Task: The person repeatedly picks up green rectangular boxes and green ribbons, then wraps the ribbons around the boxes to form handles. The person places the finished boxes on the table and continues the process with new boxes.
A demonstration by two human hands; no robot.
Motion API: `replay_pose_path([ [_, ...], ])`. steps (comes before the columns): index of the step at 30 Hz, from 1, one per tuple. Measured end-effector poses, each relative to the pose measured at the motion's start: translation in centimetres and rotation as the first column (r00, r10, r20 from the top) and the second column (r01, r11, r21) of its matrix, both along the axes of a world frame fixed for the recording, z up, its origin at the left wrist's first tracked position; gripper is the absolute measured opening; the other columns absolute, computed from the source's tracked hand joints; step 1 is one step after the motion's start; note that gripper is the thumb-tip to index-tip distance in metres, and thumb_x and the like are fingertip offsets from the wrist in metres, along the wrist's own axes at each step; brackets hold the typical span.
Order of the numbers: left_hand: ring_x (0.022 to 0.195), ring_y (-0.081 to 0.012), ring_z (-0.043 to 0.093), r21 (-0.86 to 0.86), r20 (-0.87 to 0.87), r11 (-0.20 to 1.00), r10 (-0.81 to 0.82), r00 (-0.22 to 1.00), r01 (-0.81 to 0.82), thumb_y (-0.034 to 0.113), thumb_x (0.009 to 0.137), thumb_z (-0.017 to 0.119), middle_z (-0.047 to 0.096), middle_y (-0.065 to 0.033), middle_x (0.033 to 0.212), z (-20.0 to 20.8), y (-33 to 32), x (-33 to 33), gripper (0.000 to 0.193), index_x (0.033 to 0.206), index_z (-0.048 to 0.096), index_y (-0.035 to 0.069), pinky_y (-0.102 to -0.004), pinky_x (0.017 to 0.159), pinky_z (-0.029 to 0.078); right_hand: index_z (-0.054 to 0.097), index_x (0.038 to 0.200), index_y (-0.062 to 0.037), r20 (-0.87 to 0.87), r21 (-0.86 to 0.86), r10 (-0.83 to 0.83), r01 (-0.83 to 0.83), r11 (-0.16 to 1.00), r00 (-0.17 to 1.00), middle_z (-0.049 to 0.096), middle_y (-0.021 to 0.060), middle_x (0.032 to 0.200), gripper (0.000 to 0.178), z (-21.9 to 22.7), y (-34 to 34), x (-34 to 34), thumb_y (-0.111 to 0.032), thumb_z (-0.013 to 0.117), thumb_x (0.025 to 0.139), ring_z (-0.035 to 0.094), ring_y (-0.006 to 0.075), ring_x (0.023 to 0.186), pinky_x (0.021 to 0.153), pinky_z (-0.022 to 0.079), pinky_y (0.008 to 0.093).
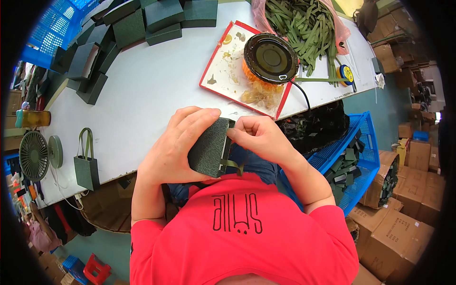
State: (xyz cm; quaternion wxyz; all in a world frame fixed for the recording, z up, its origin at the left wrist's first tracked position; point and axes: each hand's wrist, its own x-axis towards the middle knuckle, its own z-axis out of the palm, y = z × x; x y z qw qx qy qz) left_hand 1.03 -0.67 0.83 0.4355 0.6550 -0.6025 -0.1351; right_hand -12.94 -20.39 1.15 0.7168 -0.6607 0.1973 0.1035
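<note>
Just in front of my body, my left hand (178, 147) holds a small dark green textured box (209, 149), its fingers over the far side and thumb along the near edge. A green ribbon (232, 165) sticks out from the box's right side at the near end. At the far end of that same side is my right hand (259, 137), fingers curled and thumb tip pressed at the box's open edge. Whatever lies between those fingers is hidden. A finished-looking green box with a ribbon handle (86, 164) stands at the table's left.
A round black hot plate (270, 57) sits over a red-edged, glue-stained tray (216, 71). Behind it, a pink bag (339, 31) holds many green ribbons (304, 28). Dark green boxes (164, 16) pile up far left. A blue crate (365, 161) stands right; a fan (34, 156) left.
</note>
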Motion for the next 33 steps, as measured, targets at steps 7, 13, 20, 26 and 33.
replay_pose_path([
  [7, 0.124, -0.0382, 0.052, 0.077, 0.169, 0.997, 0.006, 0.986, -0.019, 0.017, 0.050, 0.093, 0.056, -0.0159, 0.139, 0.4, 0.1, -0.2, 0.104, 0.142, 0.047, 0.003, -0.0458, 0.102, 0.046, 0.063, 0.078, 0.0009, 0.086, -0.022, 0.003, -0.001, 1.000, 0.996, 0.058, -0.0042, 0.068, 0.027, -3.0, 0.4, 0.1, -0.018, 0.066, 0.097, 0.048, 0.0027, 0.064, 0.056, 0.041, 0.0227],
  [13, 0.128, -0.0380, 0.049, 0.111, 0.027, 0.992, 0.052, 0.998, -0.055, 0.020, 0.049, 0.095, 0.054, -0.0161, 0.141, 0.3, 0.8, 0.1, 0.107, 0.143, 0.046, 0.002, -0.0458, 0.104, 0.044, 0.070, 0.112, 0.0023, 0.139, 0.110, -0.117, 0.103, 0.989, 0.983, 0.072, 0.0031, 0.094, 0.026, -2.3, -0.3, -0.5, -0.020, 0.060, 0.102, 0.059, 0.0051, 0.076, 0.067, 0.048, 0.0220],
  [20, 0.127, -0.0394, 0.048, 0.118, 0.056, 0.985, 0.120, 0.991, -0.126, 0.023, 0.048, 0.095, 0.054, -0.0162, 0.139, 0.1, 1.2, 0.5, 0.107, 0.142, 0.047, 0.003, -0.0473, 0.105, 0.042, 0.071, 0.112, 0.0042, 0.225, 0.021, -0.390, 0.396, 0.918, 0.893, 0.074, 0.0073, 0.096, 0.022, -3.9, -1.2, -3.2, -0.013, 0.063, 0.101, 0.066, 0.0089, 0.087, 0.079, 0.051, 0.0230],
  [26, 0.125, -0.0369, 0.050, 0.080, 0.084, 0.996, 0.020, 0.996, -0.026, 0.024, 0.052, 0.092, 0.056, -0.0137, 0.138, 0.4, -0.2, -0.4, 0.100, 0.141, 0.050, 0.004, -0.0481, 0.105, 0.042, 0.069, 0.108, 0.0023, 0.128, -0.040, -0.281, 0.288, 0.957, 0.951, 0.071, 0.0029, 0.100, 0.020, -2.9, 0.0, -2.8, -0.015, 0.069, 0.097, 0.063, 0.0051, 0.087, 0.078, 0.050, 0.0201],
  [33, 0.126, -0.0397, 0.050, 0.162, 0.176, 0.986, -0.068, 0.982, 0.040, 0.023, 0.051, 0.092, 0.055, -0.0159, 0.139, 0.9, -0.6, -1.1, 0.098, 0.138, 0.050, 0.004, -0.0508, 0.104, 0.044, 0.071, 0.091, 0.0022, 0.072, -0.066, -0.108, 0.112, 0.991, 0.992, 0.064, -0.0008, 0.072, 0.027, -3.2, 1.0, -2.2, -0.023, 0.068, 0.097, 0.052, 0.0027, 0.062, 0.052, 0.040, 0.0235],
])
